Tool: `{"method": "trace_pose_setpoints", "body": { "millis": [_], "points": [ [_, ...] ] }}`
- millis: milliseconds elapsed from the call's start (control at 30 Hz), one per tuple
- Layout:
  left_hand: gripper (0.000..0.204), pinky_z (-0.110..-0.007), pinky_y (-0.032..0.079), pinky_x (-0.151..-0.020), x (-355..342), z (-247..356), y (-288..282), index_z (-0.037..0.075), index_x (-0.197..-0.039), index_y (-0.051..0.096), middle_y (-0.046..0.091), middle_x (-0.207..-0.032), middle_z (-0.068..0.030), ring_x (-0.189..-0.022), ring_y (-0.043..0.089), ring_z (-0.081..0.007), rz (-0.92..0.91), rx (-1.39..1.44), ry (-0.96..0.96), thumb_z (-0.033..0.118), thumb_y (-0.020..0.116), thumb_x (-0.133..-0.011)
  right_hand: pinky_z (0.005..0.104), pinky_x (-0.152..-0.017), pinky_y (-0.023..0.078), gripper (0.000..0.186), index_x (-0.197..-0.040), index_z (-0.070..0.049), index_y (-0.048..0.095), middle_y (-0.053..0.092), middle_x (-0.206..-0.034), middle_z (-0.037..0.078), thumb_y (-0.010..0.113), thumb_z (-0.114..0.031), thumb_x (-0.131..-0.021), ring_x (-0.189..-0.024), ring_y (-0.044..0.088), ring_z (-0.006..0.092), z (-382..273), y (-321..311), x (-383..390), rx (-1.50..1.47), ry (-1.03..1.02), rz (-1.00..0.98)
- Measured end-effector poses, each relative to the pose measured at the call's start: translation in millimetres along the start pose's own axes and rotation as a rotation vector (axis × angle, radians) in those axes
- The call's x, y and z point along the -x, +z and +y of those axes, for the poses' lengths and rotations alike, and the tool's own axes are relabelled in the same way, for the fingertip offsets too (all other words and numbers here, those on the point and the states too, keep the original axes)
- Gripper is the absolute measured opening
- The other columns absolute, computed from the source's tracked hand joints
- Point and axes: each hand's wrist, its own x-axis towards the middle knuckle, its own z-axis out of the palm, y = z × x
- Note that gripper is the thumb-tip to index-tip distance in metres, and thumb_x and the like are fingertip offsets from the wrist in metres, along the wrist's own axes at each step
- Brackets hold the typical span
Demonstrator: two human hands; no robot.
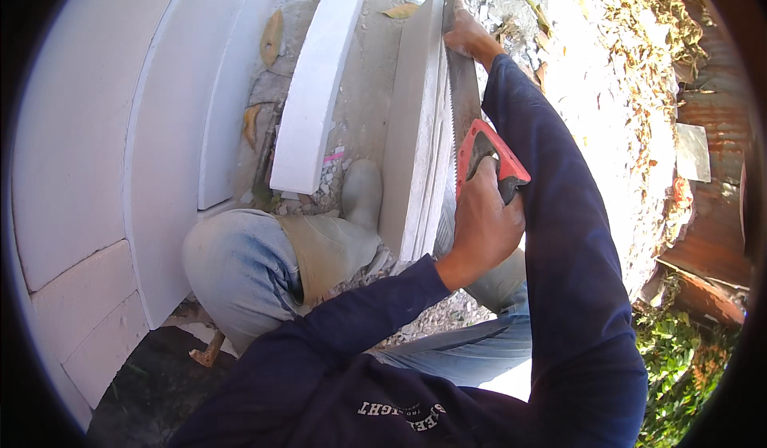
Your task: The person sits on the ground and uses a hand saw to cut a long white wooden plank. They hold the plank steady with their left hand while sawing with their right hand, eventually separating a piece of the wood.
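While the left hand [489,220] wraps its fingers around the red-and-black handle [511,165] of a toothed grey metal handsaw [465,93] at upper centre, the right hand [470,37] reaches its far end, grip unclear. White lettering [375,409] crosses the navy shirt [487,416], bottom centre; pale, flat slabs [409,140] line the saw's left.
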Motion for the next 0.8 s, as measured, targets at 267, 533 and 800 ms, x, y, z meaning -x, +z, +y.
{"method": "trace_pose_setpoints", "body": {
  "millis": [267,533,800],
  "points": [
    [0.024,-0.046,0.047,-0.073,85,3,-11,-0.006,-0.096,0.053,0.061,-0.086,-0.0272,-0.081,0.063,-0.0415,-0.006,-0.029,-0.067,0.016,0.059,-0.092,0.0419,-0.108,0.044,0.089,-0.154,0.011,0.014,0.057,-0.129,0.038,0.057,-0.003,-0.078,-0.125,0.056,0.0464,-30,7,94,-0.062,0.048,-0.05],
    [0.021,-0.044,0.047,-0.079,189,6,-14,-0.005,-0.099,0.052,0.061,-0.09,-0.025,-0.085,0.06,-0.0384,-0.086,0.058,-0.09,0.012,0.059,-0.09,0.0413,-0.109,0.043,0.094,-0.156,0.01,0.008,0.056,-0.132,0.037,0.057,-0.003,-0.077,-0.128,0.056,0.0432,-32,27,202,-0.057,0.029,-0.074],
    [0.023,-0.041,0.046,-0.081,281,21,-25,-0.005,-0.102,0.053,0.059,-0.091,-0.0185,-0.085,0.057,-0.0337,-0.166,0.08,-0.15,0.002,0.055,-0.08,0.043,-0.104,0.047,0.094,-0.156,0.011,0.01,0.058,-0.126,0.038,0.057,-0.001,-0.076,-0.123,0.058,0.0451,-57,43,305,-0.126,0.053,-0.185]
  ]
}}
